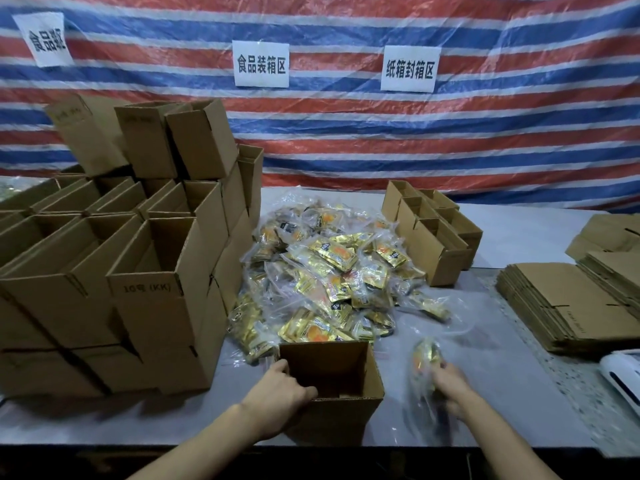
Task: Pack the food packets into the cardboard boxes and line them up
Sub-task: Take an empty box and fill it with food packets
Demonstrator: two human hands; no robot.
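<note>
An open cardboard box (346, 407) stands at the table's near edge, and I see nothing inside it. My left hand (280, 388) grips its left wall, with the fingers curled over the rim. To the right of the box, my right hand (453, 388) holds a gold and orange food packet (425, 358) in clear plastic, blurred by motion. A large heap of the same food packets (329, 275) lies just behind the box in the middle of the table.
Stacks of open empty boxes (114, 268) fill the left side. A row of several small boxes (433, 233) stands at the back right. Flattened cartons (571, 303) lie at the right, with a white device (623, 379) near the right edge. A striped tarp hangs behind.
</note>
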